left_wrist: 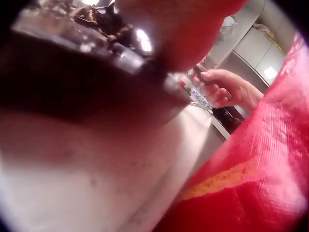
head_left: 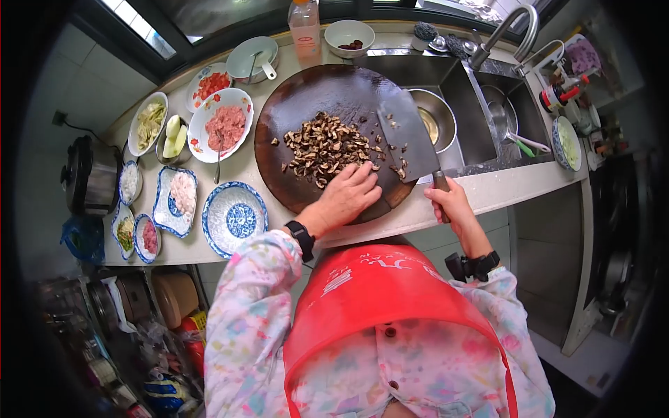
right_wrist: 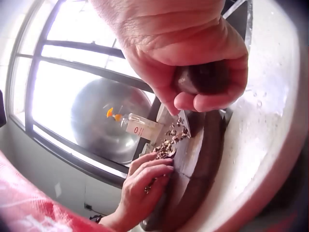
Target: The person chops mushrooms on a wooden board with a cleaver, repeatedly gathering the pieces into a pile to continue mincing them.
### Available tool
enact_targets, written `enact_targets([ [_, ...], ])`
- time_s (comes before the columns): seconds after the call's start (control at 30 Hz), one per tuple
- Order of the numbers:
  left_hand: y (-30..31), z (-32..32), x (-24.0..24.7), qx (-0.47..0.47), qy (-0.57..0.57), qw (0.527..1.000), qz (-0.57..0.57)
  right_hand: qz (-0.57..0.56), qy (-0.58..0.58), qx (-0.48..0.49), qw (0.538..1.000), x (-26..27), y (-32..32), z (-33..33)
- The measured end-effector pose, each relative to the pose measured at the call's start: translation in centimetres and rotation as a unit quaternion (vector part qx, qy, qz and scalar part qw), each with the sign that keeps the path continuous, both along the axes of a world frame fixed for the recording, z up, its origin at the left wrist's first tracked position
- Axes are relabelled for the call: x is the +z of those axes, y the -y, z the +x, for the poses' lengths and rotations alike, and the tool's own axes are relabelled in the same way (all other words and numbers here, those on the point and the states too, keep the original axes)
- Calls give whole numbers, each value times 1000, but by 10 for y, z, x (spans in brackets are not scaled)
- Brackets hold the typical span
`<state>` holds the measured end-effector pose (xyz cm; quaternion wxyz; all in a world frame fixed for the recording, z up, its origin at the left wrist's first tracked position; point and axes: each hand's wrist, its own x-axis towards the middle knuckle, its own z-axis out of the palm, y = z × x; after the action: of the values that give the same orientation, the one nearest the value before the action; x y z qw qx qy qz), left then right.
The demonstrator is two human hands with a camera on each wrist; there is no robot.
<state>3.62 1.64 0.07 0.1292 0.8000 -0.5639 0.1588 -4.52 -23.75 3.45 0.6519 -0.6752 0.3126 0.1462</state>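
Chopped dark mushrooms lie heaped on a round wooden chopping board. My left hand rests at the near edge of the heap, fingers extended over the pieces and partly relaxed. In the right wrist view, the same left hand shows with its fingertips at the mushroom bits. My right hand grips the dark handle of a cleaver. Its broad blade lies over the board's right side, with a few mushroom bits stuck on it. Up close, the right hand wraps the handle, fingers curled round its end.
Left of the board stand a bowl of minced meat, a blue-patterned empty bowl, and several dishes of chopped ingredients. Behind it are a bottle and a white bowl. A sink with a metal pot lies to the right.
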Motion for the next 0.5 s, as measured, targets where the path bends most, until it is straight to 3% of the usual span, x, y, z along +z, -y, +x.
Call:
enact_targets([
  [0.1, -14, 24, 5, 9, 8, 1000, 6, 39, -31, -26, 998, -4, -13, -7],
  [0.2, -23, 41, 7, 88, -16, 995, -36, 79, -37, -28, 996, -13, -34, -10],
  [0.23, -24, 49, 6, 106, 17, 987, -115, 94, -33, -26, 995, -13, -42, -7],
  [0.3, -30, 58, 0, 188, -28, 965, -179, 110, -28, -24, 993, -11, -59, -2],
  [0.37, -37, 61, -3, 222, -55, 947, -225, 85, 16, 23, 996, -3, -72, 3],
  [0.4, -40, 62, -2, 265, -124, 917, -270, 85, 17, 23, 996, -1, -76, 5],
  [0.5, -50, 62, 4, 343, -236, 839, -351, -110, 97, 105, 984, 0, -81, 12],
])
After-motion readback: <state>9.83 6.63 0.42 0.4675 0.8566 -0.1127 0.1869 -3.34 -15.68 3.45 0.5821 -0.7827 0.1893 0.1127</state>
